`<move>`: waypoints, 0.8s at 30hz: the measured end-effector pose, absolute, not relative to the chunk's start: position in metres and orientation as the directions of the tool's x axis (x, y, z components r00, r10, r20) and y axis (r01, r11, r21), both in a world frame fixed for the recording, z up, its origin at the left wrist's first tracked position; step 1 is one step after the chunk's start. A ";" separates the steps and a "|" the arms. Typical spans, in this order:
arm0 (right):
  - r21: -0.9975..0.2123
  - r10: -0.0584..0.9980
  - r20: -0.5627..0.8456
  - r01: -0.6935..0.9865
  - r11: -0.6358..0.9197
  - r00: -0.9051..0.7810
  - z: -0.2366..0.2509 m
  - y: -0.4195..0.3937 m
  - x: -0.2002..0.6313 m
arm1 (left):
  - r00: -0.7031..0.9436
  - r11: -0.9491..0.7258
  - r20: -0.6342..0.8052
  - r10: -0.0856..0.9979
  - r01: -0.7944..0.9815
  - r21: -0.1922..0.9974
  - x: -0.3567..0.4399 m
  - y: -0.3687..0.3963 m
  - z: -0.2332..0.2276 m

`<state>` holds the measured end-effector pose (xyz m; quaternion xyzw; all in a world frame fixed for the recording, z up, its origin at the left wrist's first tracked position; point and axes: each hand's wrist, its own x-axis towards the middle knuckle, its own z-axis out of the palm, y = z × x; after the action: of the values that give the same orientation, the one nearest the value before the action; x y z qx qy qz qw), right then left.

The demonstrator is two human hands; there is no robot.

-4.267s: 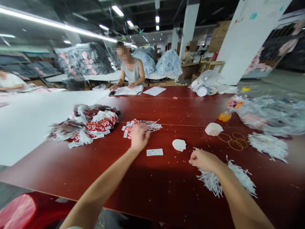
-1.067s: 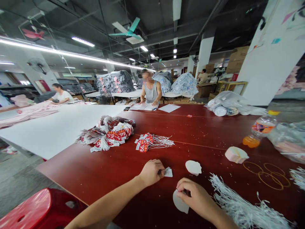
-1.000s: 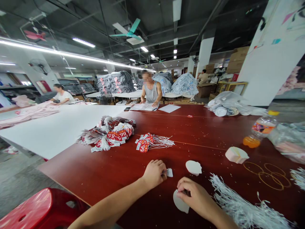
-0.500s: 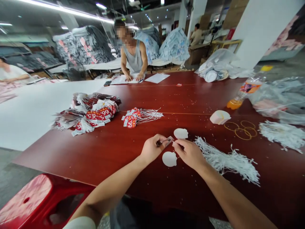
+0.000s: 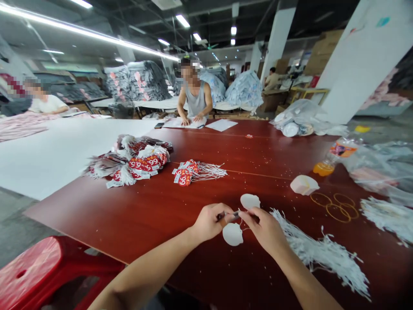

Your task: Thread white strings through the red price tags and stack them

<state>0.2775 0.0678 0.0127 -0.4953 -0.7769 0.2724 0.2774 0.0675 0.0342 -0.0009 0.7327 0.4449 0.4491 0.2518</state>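
1. Your left hand (image 5: 214,221) is clamped on one end of a small label (image 5: 235,214), held up over the desk (image 5: 155,215).
2. Your right hand (image 5: 263,228) pinches a thin string (image 5: 246,228) at the label's other end.
3. Just below your fingertips is a rounded white card (image 5: 232,234), the string running to it; you cannot tell whether it touches the desk.
4. Beyond your hands lies another white card (image 5: 250,201).
5. Beside your right forearm lies a bundle of white strings (image 5: 322,245).
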 end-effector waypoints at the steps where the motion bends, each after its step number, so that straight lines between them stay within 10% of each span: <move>1: -0.714 0.914 0.154 0.597 0.366 -0.375 0.015 0.069 0.280 | 0.214 -0.483 0.433 0.876 0.413 0.772 0.067 0.034 -0.001; 14: -0.989 0.803 -0.071 -0.066 -0.136 -0.592 0.042 0.056 0.320 | 0.657 -0.754 0.378 0.652 0.611 0.240 0.093 0.013 -0.021; 19: -0.835 0.957 -0.020 -0.521 -0.176 -0.291 0.040 0.078 0.323 | 0.529 -0.683 0.463 0.711 0.677 0.274 0.069 0.013 0.007; 24: -0.841 0.946 -0.227 -0.443 -0.311 -0.234 0.034 0.108 0.273 | 0.281 -0.444 0.412 0.867 0.810 0.383 -0.034 0.038 0.040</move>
<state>0.2734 0.1081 0.0343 -0.3826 -0.3282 0.7136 0.4865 -0.0337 0.0381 0.0396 0.7988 0.5248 0.2900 0.0491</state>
